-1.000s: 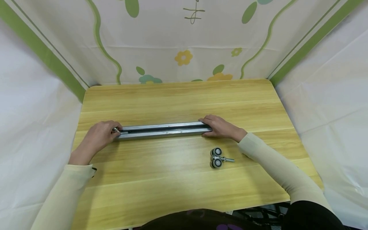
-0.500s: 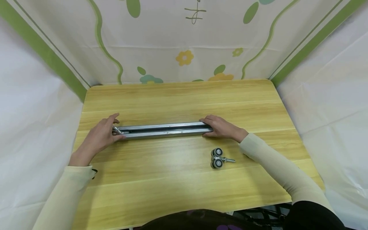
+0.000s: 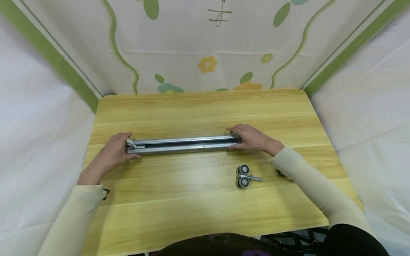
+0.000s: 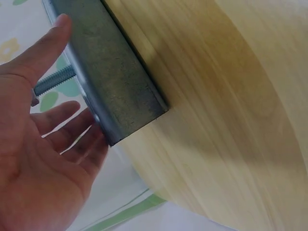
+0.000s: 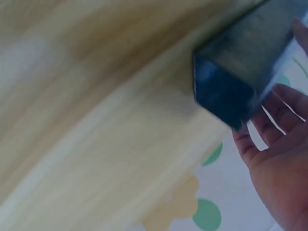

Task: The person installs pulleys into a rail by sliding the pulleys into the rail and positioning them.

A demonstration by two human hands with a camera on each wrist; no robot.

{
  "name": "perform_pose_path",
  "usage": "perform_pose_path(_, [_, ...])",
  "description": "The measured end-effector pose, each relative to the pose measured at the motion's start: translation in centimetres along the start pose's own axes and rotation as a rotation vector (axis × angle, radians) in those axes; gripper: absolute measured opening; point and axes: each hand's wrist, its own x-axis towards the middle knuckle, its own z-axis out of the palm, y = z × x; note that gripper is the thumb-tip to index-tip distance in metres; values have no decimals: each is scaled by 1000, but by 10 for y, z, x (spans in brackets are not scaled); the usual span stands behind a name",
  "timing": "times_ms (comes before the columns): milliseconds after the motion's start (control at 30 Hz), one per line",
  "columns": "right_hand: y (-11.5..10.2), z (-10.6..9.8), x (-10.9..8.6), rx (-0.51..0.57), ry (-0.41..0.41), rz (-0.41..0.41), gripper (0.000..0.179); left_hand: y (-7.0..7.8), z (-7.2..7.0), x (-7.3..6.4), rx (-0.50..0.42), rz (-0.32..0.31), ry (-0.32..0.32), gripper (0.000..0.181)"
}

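A grey metal rail (image 3: 189, 148) with a slot along its top lies crosswise on the table. From the slot at its left end sticks a threaded bolt (image 3: 130, 143), also seen in the left wrist view as a bolt (image 4: 55, 81). My left hand (image 3: 110, 152) spans that end, thumb on the near side, fingers fairly straight and apart from the bolt. Around the other end is my right hand (image 3: 256, 138), its fingers loosely spread; in the right wrist view they are beside the hollow rail end (image 5: 224, 91). Nearer me rests a roller trolley (image 3: 243, 177) with its bolt pointing right.
Part of another roller piece (image 3: 280, 173) shows from under the right sleeve (image 3: 304, 177). The wooden table (image 3: 179, 206) has white cloth walls (image 3: 179, 39) on its left, right and far sides.
The left hand's fingers have come off the bolt and spread around the rail end. My right hand has loosened and shifted right, showing more rail. A second roller piece has come into view.
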Motion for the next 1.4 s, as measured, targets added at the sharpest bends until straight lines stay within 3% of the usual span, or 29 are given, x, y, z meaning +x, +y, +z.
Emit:
perform_pose_path(267, [13, -24, -16, -8, -2, 101, 81, -6, 3, -4, 38, 9, -9, 95])
perform_pose_path(433, [23, -33, -36, -21, 1, 166, 79, -7, 5, 1, 31, 1, -20, 91])
perform_pose_path(700, [32, -41, -65, -44, -9, 242, 79, -11, 4, 4, 24, 8, -8, 87])
perform_pose_path(1033, [45, -53, -98, -99, -27, 296, 75, -17, 6, 1, -3, 47, 7, 69])
perform_pose_path(1400, [57, -51, -137, -107, -121, 435, 64, -17, 5, -2, 3, 46, 12, 66])
